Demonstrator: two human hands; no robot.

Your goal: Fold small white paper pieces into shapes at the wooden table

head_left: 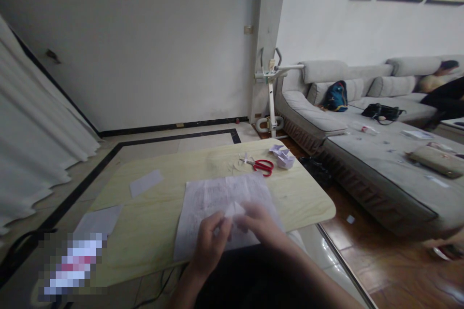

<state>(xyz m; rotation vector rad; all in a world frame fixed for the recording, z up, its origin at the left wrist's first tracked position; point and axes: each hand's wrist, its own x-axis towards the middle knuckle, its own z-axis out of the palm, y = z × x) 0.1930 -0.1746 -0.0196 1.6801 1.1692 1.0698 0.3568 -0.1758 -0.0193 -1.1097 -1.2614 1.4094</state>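
Observation:
A small folded piece of white paper (234,209) is held between my two hands, above a large creased sheet of paper (210,193) that lies on the table. My left hand (213,236) pinches the piece from the left, thumb and fingers closed on it. From the right, my right hand (255,219) grips its other side; this hand is blurred. Beyond the sheet lie red-handled scissors (264,166), with thin paper scraps (235,168) around the blades. Crumpled paper (283,157) sits by the table's far right corner.
On the left of the pale wooden table (159,231) lie a small paper slip (146,183) and a larger sheet (99,219). A grey sofa (380,154) with bags stands at right, where a person (438,82) reclines. White exercise equipment (271,101) stands behind the table.

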